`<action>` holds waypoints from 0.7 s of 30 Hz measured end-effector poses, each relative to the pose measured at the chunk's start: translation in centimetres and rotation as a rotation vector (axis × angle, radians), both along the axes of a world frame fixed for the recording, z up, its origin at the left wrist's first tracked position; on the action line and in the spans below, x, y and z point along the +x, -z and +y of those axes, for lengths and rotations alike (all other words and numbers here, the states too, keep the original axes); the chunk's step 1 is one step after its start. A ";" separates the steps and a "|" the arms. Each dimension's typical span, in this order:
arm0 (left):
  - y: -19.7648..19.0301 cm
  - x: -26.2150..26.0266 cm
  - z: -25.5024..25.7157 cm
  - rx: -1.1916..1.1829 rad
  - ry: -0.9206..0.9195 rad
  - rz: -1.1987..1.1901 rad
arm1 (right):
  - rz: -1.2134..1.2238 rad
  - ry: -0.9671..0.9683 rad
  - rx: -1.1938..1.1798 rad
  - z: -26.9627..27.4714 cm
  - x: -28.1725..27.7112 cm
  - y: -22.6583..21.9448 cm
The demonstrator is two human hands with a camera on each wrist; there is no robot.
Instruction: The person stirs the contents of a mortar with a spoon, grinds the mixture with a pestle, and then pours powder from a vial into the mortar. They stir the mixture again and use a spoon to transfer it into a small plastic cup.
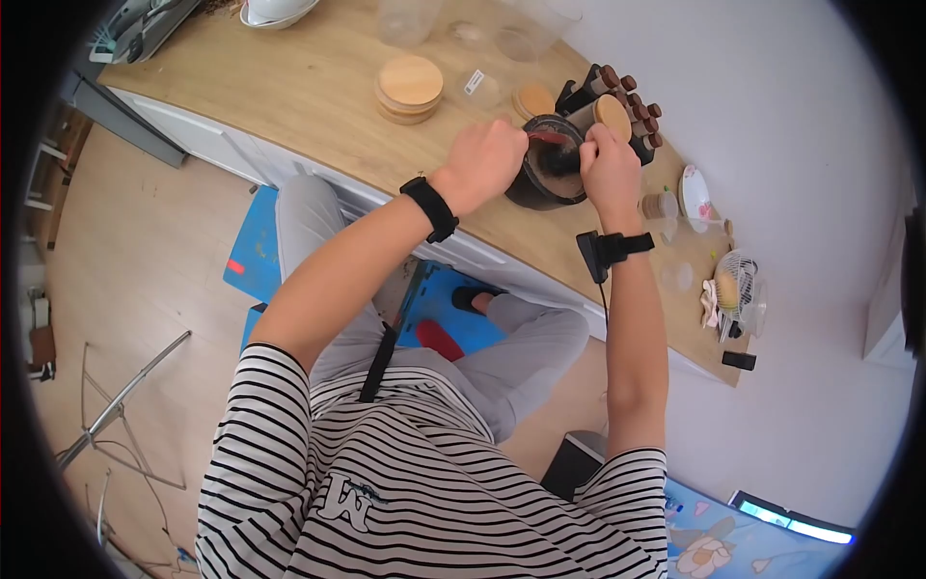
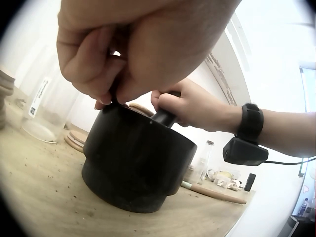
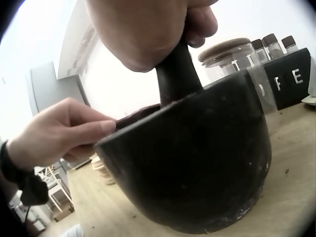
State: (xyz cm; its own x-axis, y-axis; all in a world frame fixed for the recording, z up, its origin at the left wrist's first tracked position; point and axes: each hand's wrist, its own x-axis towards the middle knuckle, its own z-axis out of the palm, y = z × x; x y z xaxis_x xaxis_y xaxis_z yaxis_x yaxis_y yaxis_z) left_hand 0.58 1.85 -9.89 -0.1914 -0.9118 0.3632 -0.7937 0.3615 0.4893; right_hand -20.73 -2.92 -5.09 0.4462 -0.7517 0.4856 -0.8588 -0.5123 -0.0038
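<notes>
A black mortar (image 1: 533, 189) (image 2: 136, 168) (image 3: 197, 168) stands on the wooden counter (image 1: 318, 106). My right hand (image 1: 593, 154) (image 2: 170, 103) (image 3: 168, 49) grips a black pestle (image 3: 177, 74) (image 2: 164, 117) whose lower end is down inside the bowl. My left hand (image 1: 511, 159) (image 2: 106, 94) (image 3: 106, 128) pinches the mortar's near rim with thumb and curled fingers. Something reddish shows inside the bowl beside that hand in the head view; the rest of the contents are hidden.
A stack of round wooden lids (image 1: 410, 87) and clear jars (image 1: 405, 19) (image 2: 44, 108) sit left of the mortar. Behind it stand a spice rack of bottles (image 1: 632, 106) (image 3: 286, 74) and a wood-lidded jar (image 1: 610, 116). A small plate (image 1: 694, 193) lies to the right.
</notes>
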 end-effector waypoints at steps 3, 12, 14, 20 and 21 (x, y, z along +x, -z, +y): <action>-0.4 0.0 0.3 0.008 -0.021 0.008 | 0.067 -0.029 0.004 2.9 1.1 -0.3; 0.8 -0.4 -0.5 -0.046 -0.016 -0.054 | 0.083 0.051 -0.029 0.0 2.3 -0.2; 0.4 -0.3 -0.4 -0.034 -0.026 -0.041 | 0.055 0.132 0.023 0.0 1.5 0.0; 0.4 -0.6 0.0 -0.050 -0.067 -0.021 | 0.149 -0.126 -0.137 3.6 4.2 0.7; 0.6 -0.5 0.0 -0.046 -0.059 -0.018 | 0.170 -0.174 -0.158 3.6 4.5 0.9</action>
